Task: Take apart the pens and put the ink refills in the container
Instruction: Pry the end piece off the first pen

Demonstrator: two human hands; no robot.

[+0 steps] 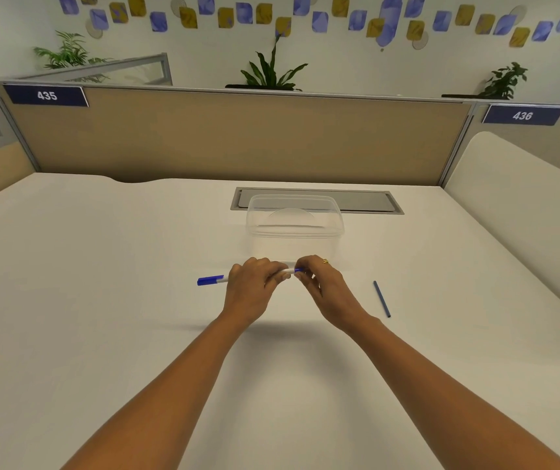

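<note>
A blue and white pen [211, 280] is held level just above the white desk, its blue cap sticking out to the left. My left hand [250, 289] grips the white barrel in the middle. My right hand [322, 283] pinches the pen's right end, where a bit of blue shows between the fingertips. Right behind my hands stands a clear plastic container [294, 228], open on top, with nothing visible inside. A thin dark blue stick [382, 299], perhaps an ink refill, lies on the desk to the right of my right hand.
The white desk [102, 300] is bounded by a tan partition [237, 137] at the back and a cream side panel [526, 205] at the right. A grey cable hatch [366, 201] lies behind the container.
</note>
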